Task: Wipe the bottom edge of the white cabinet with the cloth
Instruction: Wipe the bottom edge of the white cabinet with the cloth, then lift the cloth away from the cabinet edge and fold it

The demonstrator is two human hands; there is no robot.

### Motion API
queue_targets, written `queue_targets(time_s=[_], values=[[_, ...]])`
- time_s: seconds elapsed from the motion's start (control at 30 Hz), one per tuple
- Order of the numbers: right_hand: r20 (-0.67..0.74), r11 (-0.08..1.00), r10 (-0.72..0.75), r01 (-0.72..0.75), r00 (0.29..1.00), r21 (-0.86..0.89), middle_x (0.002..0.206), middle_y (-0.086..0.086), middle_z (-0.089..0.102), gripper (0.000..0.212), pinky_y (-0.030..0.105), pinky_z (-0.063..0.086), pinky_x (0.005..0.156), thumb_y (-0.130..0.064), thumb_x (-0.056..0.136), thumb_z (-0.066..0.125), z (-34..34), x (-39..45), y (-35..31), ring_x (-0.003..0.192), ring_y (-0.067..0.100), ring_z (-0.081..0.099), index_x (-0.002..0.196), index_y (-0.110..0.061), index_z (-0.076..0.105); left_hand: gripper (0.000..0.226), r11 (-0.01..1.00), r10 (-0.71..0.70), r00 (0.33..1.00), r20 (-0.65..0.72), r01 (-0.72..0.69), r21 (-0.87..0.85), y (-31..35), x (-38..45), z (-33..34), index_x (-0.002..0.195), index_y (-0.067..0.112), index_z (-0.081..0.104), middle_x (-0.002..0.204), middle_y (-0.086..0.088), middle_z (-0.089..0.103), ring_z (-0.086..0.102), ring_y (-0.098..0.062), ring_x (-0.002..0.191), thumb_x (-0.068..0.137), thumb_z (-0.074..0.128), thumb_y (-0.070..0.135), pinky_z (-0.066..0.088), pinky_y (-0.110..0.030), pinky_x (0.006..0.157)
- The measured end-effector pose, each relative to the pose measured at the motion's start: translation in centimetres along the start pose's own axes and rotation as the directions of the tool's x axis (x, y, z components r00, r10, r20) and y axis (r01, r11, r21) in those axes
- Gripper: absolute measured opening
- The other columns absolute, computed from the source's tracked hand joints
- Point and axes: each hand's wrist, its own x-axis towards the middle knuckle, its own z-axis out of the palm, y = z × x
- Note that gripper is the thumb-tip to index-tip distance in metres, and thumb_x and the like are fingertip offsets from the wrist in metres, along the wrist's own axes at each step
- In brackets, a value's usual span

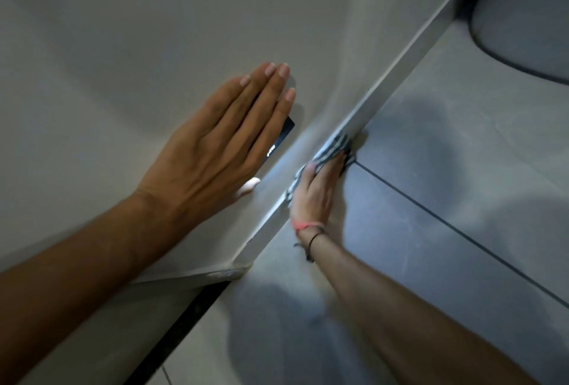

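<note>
The white cabinet [123,46] fills the left and top of the head view. Its bottom edge [397,67] runs diagonally from the upper right down to a corner at the lower middle. My left hand [215,144] lies flat on the cabinet front, fingers straight and together, partly covering a small black label [280,141]. My right hand [317,190] presses a grey-and-white striped cloth [334,149] against the bottom edge where it meets the floor. Most of the cloth is hidden under my palm. A pink band and a dark cord sit on my right wrist.
Grey floor tiles [462,169] with a dark grout line lie to the right of the cabinet. A dark rounded object [529,15] stands at the upper right corner. A dark gap [181,329] runs along the cabinet's other side at the lower left.
</note>
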Motion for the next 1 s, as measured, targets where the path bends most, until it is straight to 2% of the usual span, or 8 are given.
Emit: queue_targets(time_s=[0.23, 0.4, 0.57, 0.63, 0.73, 0.83, 0.9, 1.0], values=[[0.461, 0.991, 0.128, -0.096, 0.878, -0.091, 0.155, -0.009, -0.032, 0.082, 0.030, -0.004, 0.126, -0.050, 0.097, 0.035, 3.2, -17.2, 4.9, 0.153, 0.013, -0.015, 0.151, -0.015, -0.016, 0.098, 1.000, 0.017, 0.998, 0.059, -0.017, 0.000, -0.1, 0.0, -0.4, 0.162, -0.014, 0.010, 0.169, -0.034, 0.017, 0.022, -0.046, 0.156, 0.098, 0.051, 0.048, 0.020, -0.051, 0.130], [0.178, 0.997, 0.070, -0.073, 0.981, 0.006, 0.167, 0.011, 0.003, 0.076, 0.043, 0.021, 0.126, -0.040, 0.098, 0.039, 1.9, -8.4, 2.3, 0.154, 0.023, 0.012, 0.155, -0.014, -0.005, 0.080, 1.000, 0.008, 0.999, 0.043, -0.008, -0.016, -0.2, -0.3, -0.5, 0.162, -0.014, 0.015, 0.168, -0.033, 0.020, 0.025, -0.045, 0.156, 0.105, 0.043, 0.035, 0.022, -0.050, 0.129], [-0.174, 0.979, 0.153, -0.126, 0.973, 0.158, 0.151, 0.026, 0.040, 0.048, 0.018, 0.027, 0.119, -0.015, 0.099, 0.043, -1.2, 6.2, -2.5, 0.140, 0.032, 0.042, 0.143, 0.005, 0.036, 0.084, 0.993, 0.071, 0.985, 0.156, -0.054, -0.106, -1.0, 0.5, -1.6, 0.161, -0.012, 0.024, 0.167, -0.033, 0.025, 0.029, -0.044, 0.154, 0.096, 0.053, 0.032, 0.016, -0.049, 0.128], [-0.209, 0.959, 0.240, -0.198, 0.948, 0.200, 0.138, 0.031, 0.054, 0.038, 0.010, 0.033, 0.103, -0.003, 0.097, 0.046, -3.6, 8.5, -4.0, 0.126, 0.036, 0.055, 0.133, 0.011, 0.047, 0.093, 0.979, 0.084, 0.973, 0.213, -0.040, -0.202, -1.3, 1.2, -2.5, 0.160, -0.011, 0.029, 0.166, -0.032, 0.027, 0.031, -0.044, 0.154, 0.089, 0.065, 0.038, 0.016, -0.049, 0.127], [-0.002, 0.769, 0.483, -0.423, 0.876, 0.480, 0.113, 0.033, 0.063, 0.028, 0.031, 0.044, 0.089, 0.006, 0.095, 0.047, -8.5, 9.0, -7.1, 0.099, 0.033, 0.060, 0.121, 0.013, 0.054, 0.101, 0.902, 0.065, 0.952, 0.299, 0.072, -0.426, -1.3, 2.8, -4.6, 0.160, -0.007, 0.032, 0.166, -0.033, 0.025, 0.032, -0.047, 0.152, 0.083, 0.077, 0.040, 0.027, -0.054, 0.125], [0.406, 0.459, 0.532, -0.656, 0.743, 0.599, 0.123, 0.025, 0.054, 0.049, 0.050, 0.040, 0.110, -0.013, 0.093, 0.048, -15.2, 7.0, -13.3, 0.111, 0.036, 0.053, 0.138, 0.005, 0.042, 0.105, 0.716, 0.052, 0.891, 0.451, 0.281, -0.639, -1.0, 5.0, -8.3, 0.164, 0.002, 0.002, 0.171, -0.027, -0.002, 0.015, -0.050, 0.157, 0.093, 0.071, 0.038, 0.031, -0.061, 0.124], [0.538, 0.425, 0.460, -0.707, 0.707, 0.565, 0.133, 0.022, 0.050, 0.067, 0.049, 0.037, 0.112, -0.030, 0.087, 0.051, -19.5, 6.3, -17.9, 0.119, 0.037, 0.051, 0.145, 0.000, 0.036, 0.097, 0.502, 0.011, 0.838, 0.546, 0.467, -0.728, -1.3, 6.6, -10.9, 0.164, 0.003, -0.011, 0.173, -0.023, -0.014, 0.013, -0.044, 0.159, 0.102, 0.057, 0.034, 0.029, -0.053, 0.127], [0.640, 0.434, 0.346, -0.722, 0.686, 0.540, 0.129, 0.016, 0.060, 0.067, 0.043, 0.044, 0.108, -0.044, 0.088, 0.046, -24.7, 6.8, -25.0, 0.118, 0.031, 0.057, 0.142, -0.004, 0.043, 0.072, -0.405, -0.065, 0.586, 0.808, 0.724, -0.558, -3.3, 10.0, -14.4, 0.166, 0.007, 0.023, 0.159, -0.015, 0.042, 0.052, -0.029, 0.137, 0.106, 0.056, 0.026, 0.039, -0.029, 0.113]])
